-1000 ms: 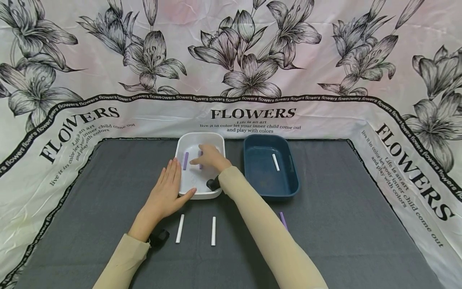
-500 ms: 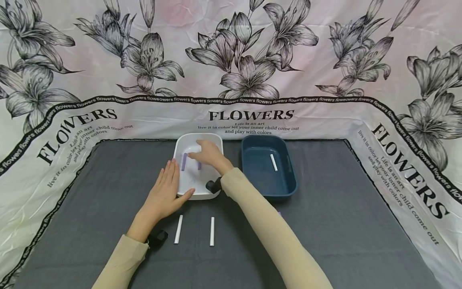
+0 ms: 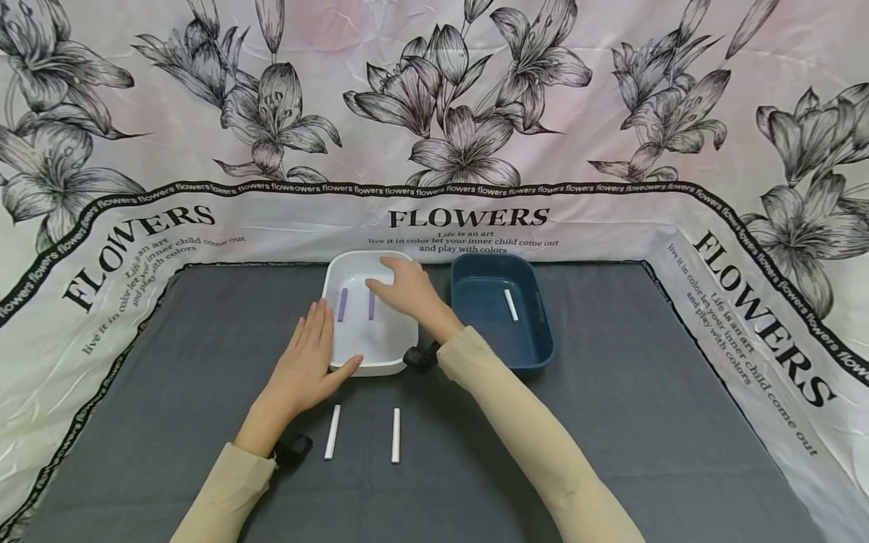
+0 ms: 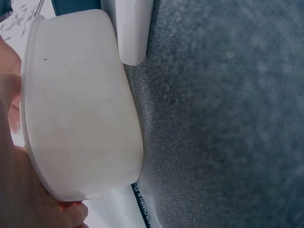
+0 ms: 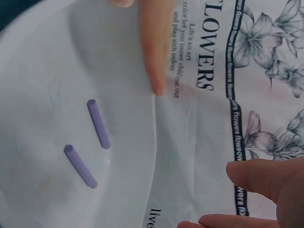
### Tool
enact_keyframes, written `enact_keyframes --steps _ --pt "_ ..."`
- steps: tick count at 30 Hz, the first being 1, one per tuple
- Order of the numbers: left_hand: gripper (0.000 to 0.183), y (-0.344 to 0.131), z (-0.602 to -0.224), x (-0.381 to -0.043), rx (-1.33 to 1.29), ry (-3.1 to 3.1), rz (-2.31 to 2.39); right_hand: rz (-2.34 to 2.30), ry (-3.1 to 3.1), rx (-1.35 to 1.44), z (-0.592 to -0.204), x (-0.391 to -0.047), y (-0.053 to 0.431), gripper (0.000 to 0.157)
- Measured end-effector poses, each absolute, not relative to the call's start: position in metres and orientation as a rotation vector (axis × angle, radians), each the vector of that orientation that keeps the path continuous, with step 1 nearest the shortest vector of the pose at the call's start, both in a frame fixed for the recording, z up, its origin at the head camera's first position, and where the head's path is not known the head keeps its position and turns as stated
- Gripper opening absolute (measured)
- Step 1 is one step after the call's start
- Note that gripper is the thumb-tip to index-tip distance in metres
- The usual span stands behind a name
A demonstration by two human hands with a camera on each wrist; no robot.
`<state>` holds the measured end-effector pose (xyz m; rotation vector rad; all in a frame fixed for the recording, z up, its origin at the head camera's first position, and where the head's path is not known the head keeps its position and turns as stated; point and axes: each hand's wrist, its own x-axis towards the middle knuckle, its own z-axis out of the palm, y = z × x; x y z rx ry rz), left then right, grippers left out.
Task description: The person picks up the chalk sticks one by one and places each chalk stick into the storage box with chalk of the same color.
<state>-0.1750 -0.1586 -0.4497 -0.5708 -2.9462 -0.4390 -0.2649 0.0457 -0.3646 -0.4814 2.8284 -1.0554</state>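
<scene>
My left hand [image 3: 308, 358] rests with straight fingers along the left side of the white tray [image 3: 376, 351], its thumb at the tray's front rim. Inside lie two purple sticks that look like chalk, a left one [image 3: 342, 305] and a right one [image 3: 371, 306], side by side and apart. Over the tray's far right part, my right hand [image 3: 410, 292] hovers with thumb and forefinger spread, nothing between them. The right wrist view shows that hand [image 5: 266, 190] at the lower right, and a finger of the left hand [image 5: 154, 47] on the rim.
A dark blue tray [image 3: 502, 351] stands close to the right, holding one white stick [image 3: 511, 305]. Two white sticks, one left [image 3: 332, 432] and one right [image 3: 396, 436], lie on the grey cloth [image 3: 652, 422] in front. Flower-printed fabric [image 3: 468, 143] rises behind.
My right hand has lifted off the right purple stick and moved right, uncovering it. The right sleeve now hides a purple stick seen on the cloth earlier. My left hand stays at the tray.
</scene>
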Motion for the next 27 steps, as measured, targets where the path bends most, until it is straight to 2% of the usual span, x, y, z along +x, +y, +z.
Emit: enact_keyframes --steps 14,27 --pt "0.1 -0.159 -0.45 -0.175 -0.566 -2.959 -0.453 -1.023 2.873 -0.656 -0.331 -0.223 0.083 0.059" --pt "0.1 -0.159 -0.45 -0.174 -0.565 -2.965 -0.45 -1.19 2.853 -0.719 -0.329 -0.185 0.133 0.054"
